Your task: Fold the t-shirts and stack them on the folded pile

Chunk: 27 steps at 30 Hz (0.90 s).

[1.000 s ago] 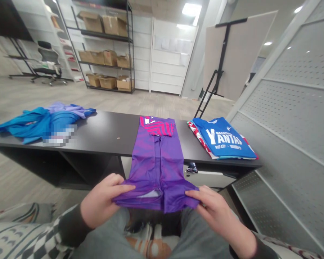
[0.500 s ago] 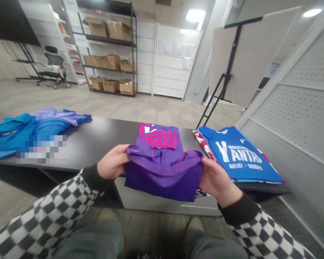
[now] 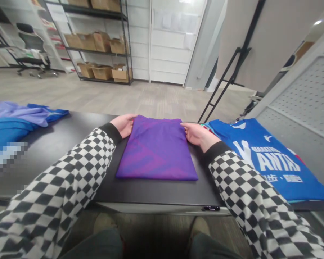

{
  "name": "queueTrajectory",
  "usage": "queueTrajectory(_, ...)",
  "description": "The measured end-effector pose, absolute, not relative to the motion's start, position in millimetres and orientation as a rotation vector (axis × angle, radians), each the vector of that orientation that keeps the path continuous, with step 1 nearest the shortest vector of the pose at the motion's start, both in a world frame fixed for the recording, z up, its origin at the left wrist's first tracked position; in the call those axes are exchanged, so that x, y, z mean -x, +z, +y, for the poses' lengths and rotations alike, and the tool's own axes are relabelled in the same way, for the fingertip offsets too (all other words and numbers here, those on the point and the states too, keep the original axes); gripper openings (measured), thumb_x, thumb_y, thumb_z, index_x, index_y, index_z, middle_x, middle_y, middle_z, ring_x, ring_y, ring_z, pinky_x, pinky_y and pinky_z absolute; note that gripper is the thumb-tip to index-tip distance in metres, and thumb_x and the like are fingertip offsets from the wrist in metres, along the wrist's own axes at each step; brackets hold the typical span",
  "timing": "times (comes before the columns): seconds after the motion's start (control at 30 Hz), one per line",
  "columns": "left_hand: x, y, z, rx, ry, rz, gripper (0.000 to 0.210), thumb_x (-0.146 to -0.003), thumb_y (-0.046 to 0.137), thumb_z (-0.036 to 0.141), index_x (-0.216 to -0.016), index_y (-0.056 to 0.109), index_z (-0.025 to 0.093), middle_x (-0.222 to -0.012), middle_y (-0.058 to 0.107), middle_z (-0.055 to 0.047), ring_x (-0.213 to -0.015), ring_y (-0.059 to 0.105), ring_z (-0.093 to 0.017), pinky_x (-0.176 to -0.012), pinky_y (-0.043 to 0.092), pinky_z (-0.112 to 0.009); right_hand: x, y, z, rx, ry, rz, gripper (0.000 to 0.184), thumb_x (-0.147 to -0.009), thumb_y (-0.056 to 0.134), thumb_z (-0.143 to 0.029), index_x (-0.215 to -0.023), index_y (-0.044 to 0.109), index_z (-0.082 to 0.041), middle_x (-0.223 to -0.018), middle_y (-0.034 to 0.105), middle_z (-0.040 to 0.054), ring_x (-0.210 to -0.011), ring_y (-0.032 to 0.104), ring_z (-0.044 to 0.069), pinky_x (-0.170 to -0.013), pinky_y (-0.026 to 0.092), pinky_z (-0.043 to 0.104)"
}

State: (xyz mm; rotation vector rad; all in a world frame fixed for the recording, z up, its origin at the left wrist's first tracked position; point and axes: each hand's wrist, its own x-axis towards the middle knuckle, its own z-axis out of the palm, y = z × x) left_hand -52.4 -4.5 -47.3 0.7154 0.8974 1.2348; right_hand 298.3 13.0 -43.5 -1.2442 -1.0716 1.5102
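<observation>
Purple shirt (image 3: 158, 151), folded into a rectangle, lies around the middle of the tabletop (image 3: 156, 193), its far side close to the tabletop's far edge and its near side set in from the near edge. My left hand (image 3: 124, 125) pinches the shirt's far left corner, and my right hand (image 3: 197, 133) pinches the far right one; I can't make out exactly how many layers sit between the fingers of either hand.

I judge the step in hand to be laying this panel down flat and square. To do it well, I'd keep an even, light pull outward on both corners, so the far side runs straight and no slack gathers between my hands. I'd line each corner up with the layer beneath before letting go, since slick-looking cloth like this could slide and leave a crooked side. A slight ripple shows along the far side, so a gentle smoothing from there toward the near edge should help. The near side already looks straight and even.

Toward the tabletop's right end, beyond my right hand, lies a neat blue shirt (image 3: 270, 158) with white lettering. At the left end, well apart from my left hand, is a loose heap of clothes (image 3: 18, 124), blue and lilac.
</observation>
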Motion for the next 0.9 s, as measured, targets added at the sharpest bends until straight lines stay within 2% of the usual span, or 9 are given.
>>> queueTrajectory(0.1,48.3,-44.8,-14.5,-0.62,1.293,1.023,0.076,-0.087,0.059,-0.013,-0.16,0.057,0.005,-0.108,0.081,-0.014,-0.089,0.083,-0.024,-0.098,0.07,-0.04,-296.6,-51.8,12.6,1.249,1.441,-1.023,0.018,-0.095,0.087,-0.018,-0.108,0.074,-0.021,-0.082,0.078,0.0038,-0.078,0.078,0.022,-0.08,0.069,0.033)
queueTrajectory(0.27,36.3,-34.5,-20.4,-0.703,1.531,1.029,0.12,-0.065,0.05,-0.02,-0.179,0.037,0.014,-0.136,0.077,-0.018,-0.123,0.08,-0.025,-0.114,0.063,-0.041,-291.2,-52.4,-2.5,1.159,1.279,-1.006,0.073,-0.08,0.081,-0.006,-0.149,0.064,-0.025,-0.117,0.084,0.009,-0.104,0.083,0.025,-0.097,0.07,0.039)
queueTrajectory(0.33,39.0,-33.4,-21.0,-0.791,1.591,1.154,0.111,-0.065,0.053,-0.018,-0.171,0.048,0.011,-0.149,0.071,-0.022,-0.141,0.072,-0.027,-0.122,0.057,-0.041,-293.2,-49.8,-9.7,1.21,1.146,-1.054,0.084,-0.078,0.076,-0.006,-0.158,0.059,-0.023,-0.14,0.08,0.0153,-0.119,0.081,0.026,-0.111,0.067,0.044)
queueTrajectory(0.43,50.1,-35.6,-38.0,-1.053,1.677,1.388,0.076,-0.07,0.062,-0.012,-0.144,0.069,0.008,-0.155,0.068,-0.024,-0.153,0.062,-0.031,-0.132,0.046,-0.04,-301.8,-42.7,-28.9,1.315,0.808,-1.221,0.078,-0.08,0.074,-0.013,-0.157,0.063,-0.017,-0.158,0.069,0.0236,-0.14,0.074,0.031,-0.128,0.055,0.052)
queueTrajectory(0.57,65.0,-46.2,-113.1,-1.506,1.61,1.52,0.034,-0.082,0.07,0.009,-0.114,0.079,0.015,-0.128,0.079,-0.017,-0.125,0.074,-0.034,-0.123,0.054,-0.048,-316.9,-34.6,-93.9,1.198,0.512,-1.594,0.044,-0.092,0.074,-0.029,-0.134,0.079,-0.018,-0.143,0.078,0.02,-0.14,0.072,0.034,-0.133,0.048,0.058)
queueTrajectory(0.63,70.2,-55.5,-164.3,-1.839,1.462,1.421,0.024,-0.087,0.075,0.021,-0.109,0.082,0.019,-0.124,0.081,-0.015,-0.124,0.074,-0.035,-0.124,0.053,-0.049,-323.8,-35.9,-139.6,1.105,0.48,-1.845,0.034,-0.098,0.075,-0.038,-0.127,0.084,-0.023,-0.135,0.082,0.016,-0.134,0.075,0.035,-0.132,0.049,0.058)
queueTrajectory(0.7,74.6,-66.0,-211.4,-2.087,1.182,1.274,0.031,-0.091,0.082,0.033,-0.12,0.087,0.023,-0.136,0.081,-0.015,-0.136,0.071,-0.037,-0.133,0.045,-0.05,-330.0,-40.5,-182.8,1.056,0.537,-2.158,0.036,-0.102,0.078,-0.044,-0.133,0.086,-0.026,-0.141,0.082,0.015,-0.138,0.074,0.035,-0.134,0.047,0.06)
queueTrajectory(0.8,80.2,-78.7,-258.8,-2.218,0.851,1.261,0.06,-0.085,0.095,0.045,-0.142,0.084,0.028,-0.161,0.071,-0.015,-0.157,0.058,-0.041,-0.143,0.027,-0.055,-336.2,-48.6,-227.2,1.075,0.575,-2.399,0.061,-0.092,0.094,-0.048,-0.148,0.082,-0.03,-0.164,0.071,0.0153,-0.157,0.062,0.04,-0.141,0.033,0.067)
queueTrajectory(0.9,82.7,-84.9,-276.9,-2.31,0.74,1.318,0.056,-0.095,0.083,0.038,-0.149,0.081,0.025,-0.161,0.07,-0.018,-0.155,0.06,-0.041,-0.14,0.031,-0.057,-338.1,-55.1,-248.5,1.075,0.55,-2.414,0.058,-0.091,0.093,-0.036,-0.148,0.082,-0.029,-0.164,0.07,0.0154,-0.158,0.063,0.041,-0.139,0.037,0.067)
